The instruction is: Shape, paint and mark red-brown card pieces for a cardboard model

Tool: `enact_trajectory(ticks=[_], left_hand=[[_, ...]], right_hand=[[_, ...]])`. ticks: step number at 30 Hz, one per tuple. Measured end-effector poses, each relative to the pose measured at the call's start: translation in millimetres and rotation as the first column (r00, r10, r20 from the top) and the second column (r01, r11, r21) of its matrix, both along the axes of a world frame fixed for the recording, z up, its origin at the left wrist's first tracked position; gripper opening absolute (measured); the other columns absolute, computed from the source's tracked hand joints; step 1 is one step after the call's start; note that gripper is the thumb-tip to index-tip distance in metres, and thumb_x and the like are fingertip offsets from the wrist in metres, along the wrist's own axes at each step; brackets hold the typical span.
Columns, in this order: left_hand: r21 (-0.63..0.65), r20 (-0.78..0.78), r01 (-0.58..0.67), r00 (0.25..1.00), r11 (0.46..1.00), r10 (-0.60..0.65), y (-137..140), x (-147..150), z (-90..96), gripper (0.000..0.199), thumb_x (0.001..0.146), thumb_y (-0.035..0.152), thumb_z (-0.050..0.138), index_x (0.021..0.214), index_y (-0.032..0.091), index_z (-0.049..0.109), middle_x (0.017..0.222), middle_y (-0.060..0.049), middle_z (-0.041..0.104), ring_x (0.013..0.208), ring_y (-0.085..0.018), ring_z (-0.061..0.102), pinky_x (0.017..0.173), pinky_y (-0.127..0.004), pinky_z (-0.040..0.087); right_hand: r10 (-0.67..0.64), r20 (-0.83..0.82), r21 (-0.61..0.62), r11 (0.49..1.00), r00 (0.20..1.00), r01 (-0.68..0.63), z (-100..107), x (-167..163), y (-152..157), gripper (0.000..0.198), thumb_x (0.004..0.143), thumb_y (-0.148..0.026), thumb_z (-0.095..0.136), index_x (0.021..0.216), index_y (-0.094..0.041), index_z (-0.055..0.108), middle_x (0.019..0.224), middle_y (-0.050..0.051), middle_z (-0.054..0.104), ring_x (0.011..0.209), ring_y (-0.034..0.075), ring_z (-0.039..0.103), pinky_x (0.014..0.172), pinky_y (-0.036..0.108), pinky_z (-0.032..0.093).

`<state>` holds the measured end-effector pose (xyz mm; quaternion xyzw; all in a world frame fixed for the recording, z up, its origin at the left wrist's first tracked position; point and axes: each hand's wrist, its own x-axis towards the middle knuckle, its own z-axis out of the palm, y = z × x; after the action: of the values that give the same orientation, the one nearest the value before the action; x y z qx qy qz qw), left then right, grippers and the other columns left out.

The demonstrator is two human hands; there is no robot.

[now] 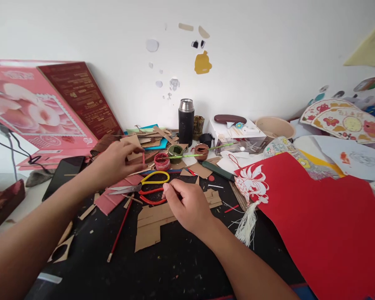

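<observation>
My left hand pinches a small red strip between thumb and fingers, above the cardboard scraps left of the paint pots. My right hand is closed, thumb pressed to the curled fingers; what it holds, if anything, I cannot make out. Its fingertips are beside the handles of the scissors, one loop yellow and one red, with blades pointing left over a pink card piece. Below the right hand lies a cut piece of brown cardboard. An open pot of red paint stands just beyond the scissors.
A red pencil lies on the black table mat. Behind are a green paint pot, a brown paint pot and a black flask. A red sheet with a white tassel covers the right; a phone is left.
</observation>
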<state>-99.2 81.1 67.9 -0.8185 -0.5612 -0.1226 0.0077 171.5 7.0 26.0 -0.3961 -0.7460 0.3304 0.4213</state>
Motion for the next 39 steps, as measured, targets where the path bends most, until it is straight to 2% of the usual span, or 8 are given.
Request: enact_trajectory(ticks=[4, 6, 10, 13, 19, 29, 35, 39], left_hand=[[-0.065, -0.164, -0.163, 0.975, 0.984, 0.150, 78, 4, -6.4, 0.053, 0.096, 0.053, 0.062, 0.129, 0.014, 0.074, 0.124, -0.017, 0.078, 0.116, -0.036, 0.069, 0.098, -0.041, 0.052], [-0.072, -0.196, -0.169, 0.969, 0.983, 0.152, 103, 10, -16.6, 0.052, 0.096, 0.054, 0.061, 0.130, 0.017, 0.074, 0.124, -0.016, 0.078, 0.118, -0.036, 0.068, 0.100, -0.041, 0.051], [-0.089, -0.251, -0.155, 0.959, 0.984, 0.128, 132, 20, -34.0, 0.053, 0.098, 0.054, 0.058, 0.133, 0.018, 0.073, 0.128, -0.018, 0.075, 0.122, -0.038, 0.063, 0.103, -0.044, 0.048], [-0.115, -0.288, -0.159, 0.950, 0.980, 0.121, 145, 20, -38.9, 0.052, 0.097, 0.052, 0.059, 0.133, 0.017, 0.074, 0.126, -0.019, 0.074, 0.121, -0.038, 0.063, 0.102, -0.043, 0.047], [-0.145, -0.329, -0.180, 0.936, 0.973, 0.124, 158, 13, -41.5, 0.057, 0.094, 0.056, 0.063, 0.133, 0.016, 0.075, 0.124, -0.020, 0.075, 0.117, -0.039, 0.066, 0.101, -0.042, 0.048], [-0.147, -0.336, -0.192, 0.932, 0.970, 0.134, 154, 17, -44.7, 0.068, 0.095, 0.065, 0.060, 0.144, 0.019, 0.071, 0.132, -0.020, 0.074, 0.122, -0.042, 0.066, 0.099, -0.045, 0.051], [-0.119, -0.327, -0.215, 0.930, 0.969, 0.166, 152, 19, -45.6, 0.059, 0.100, 0.061, 0.050, 0.137, 0.021, 0.075, 0.127, -0.019, 0.077, 0.119, -0.041, 0.069, 0.098, -0.046, 0.053], [-0.100, -0.304, -0.221, 0.935, 0.970, 0.182, 149, 21, -44.7, 0.058, 0.099, 0.058, 0.054, 0.137, 0.020, 0.075, 0.128, -0.020, 0.078, 0.120, -0.041, 0.070, 0.098, -0.045, 0.054]], right_hand=[[-0.010, 0.035, 0.005, 1.000, 0.999, 0.010, -1, 1, 3, 0.044, 0.110, -0.038, 0.048, 0.069, -0.025, 0.039, 0.059, -0.004, 0.047, 0.055, 0.014, 0.040, 0.057, 0.031, 0.028], [-0.009, 0.050, 0.014, 1.000, 0.999, 0.008, -3, 1, 4, 0.044, 0.110, -0.038, 0.048, 0.069, -0.024, 0.040, 0.059, -0.004, 0.048, 0.055, 0.014, 0.041, 0.057, 0.031, 0.027], [0.003, 0.104, 0.027, 1.000, 0.995, -0.006, -6, 1, 6, 0.044, 0.111, -0.037, 0.050, 0.069, -0.024, 0.044, 0.061, -0.002, 0.054, 0.057, 0.014, 0.046, 0.058, 0.031, 0.026], [0.025, 0.146, 0.030, 0.999, 0.989, -0.029, -7, 0, 5, 0.043, 0.111, -0.034, 0.053, 0.070, -0.023, 0.047, 0.063, -0.002, 0.058, 0.057, 0.014, 0.048, 0.058, 0.031, 0.025], [0.054, 0.154, 0.007, 0.998, 0.987, -0.055, -7, 1, 6, 0.041, 0.111, -0.034, 0.053, 0.072, -0.023, 0.044, 0.066, -0.001, 0.056, 0.061, 0.014, 0.047, 0.060, 0.031, 0.024], [0.053, 0.242, -0.008, 0.999, 0.969, -0.053, -5, 1, 7, 0.039, 0.111, -0.033, 0.053, 0.074, -0.022, 0.048, 0.069, -0.001, 0.059, 0.064, 0.014, 0.049, 0.062, 0.031, 0.024], [0.047, 0.314, -0.023, 0.999, 0.948, -0.042, -1, 2, 6, 0.039, 0.113, -0.034, 0.052, 0.075, -0.021, 0.052, 0.070, -0.002, 0.060, 0.065, 0.014, 0.049, 0.063, 0.030, 0.024], [0.040, 0.352, -0.013, 0.999, 0.935, -0.038, 0, 2, 7, 0.038, 0.113, -0.034, 0.051, 0.078, -0.021, 0.057, 0.073, -0.001, 0.064, 0.067, 0.014, 0.053, 0.063, 0.031, 0.024]])
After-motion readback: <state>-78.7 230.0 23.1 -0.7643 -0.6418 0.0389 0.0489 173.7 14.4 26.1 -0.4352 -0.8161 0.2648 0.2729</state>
